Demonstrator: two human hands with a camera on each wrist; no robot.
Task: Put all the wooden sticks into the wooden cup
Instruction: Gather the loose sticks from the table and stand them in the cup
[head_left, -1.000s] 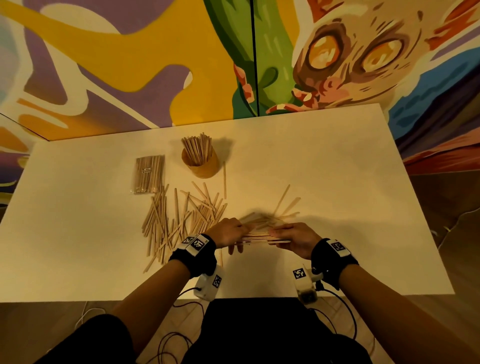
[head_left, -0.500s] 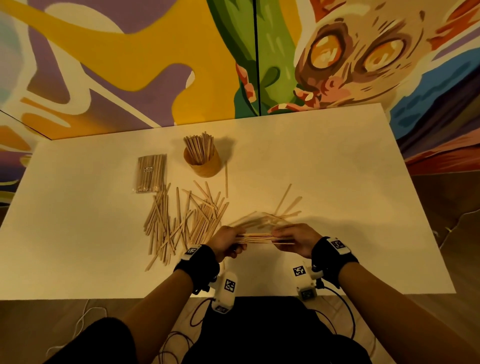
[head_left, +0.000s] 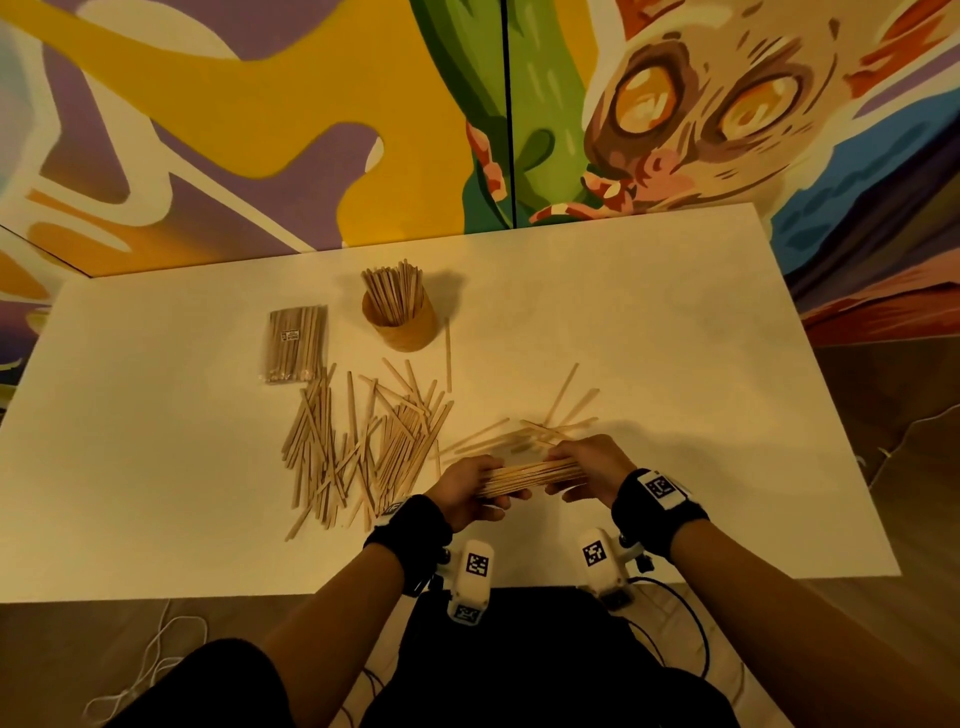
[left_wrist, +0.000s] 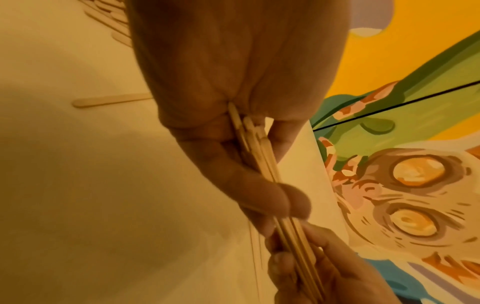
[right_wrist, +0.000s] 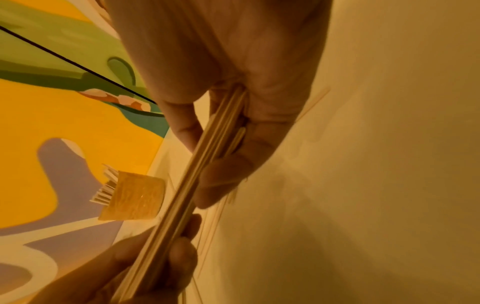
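A bundle of wooden sticks (head_left: 530, 477) lies level between my two hands above the white table (head_left: 675, 364). My left hand (head_left: 470, 491) grips its left end and my right hand (head_left: 587, 467) grips its right end. Both wrist views show the bundle (left_wrist: 259, 152) (right_wrist: 207, 148) pinched between thumb and fingers. The wooden cup (head_left: 400, 325) (right_wrist: 132, 197) stands at the back with several sticks upright in it. A big heap of loose sticks (head_left: 363, 441) lies left of my hands, and a few more sticks (head_left: 550, 426) lie just behind them.
A sealed pack of sticks (head_left: 296, 343) lies left of the cup. One single stick (head_left: 448, 353) lies right of the cup. A painted wall (head_left: 467, 104) rises behind the table. Cables hang below the near table edge.
Both hands have gathered the sticks into a tight bundle and lifted it slightly off the table. My left hand has turned so its fingers wrap the bundle's end.
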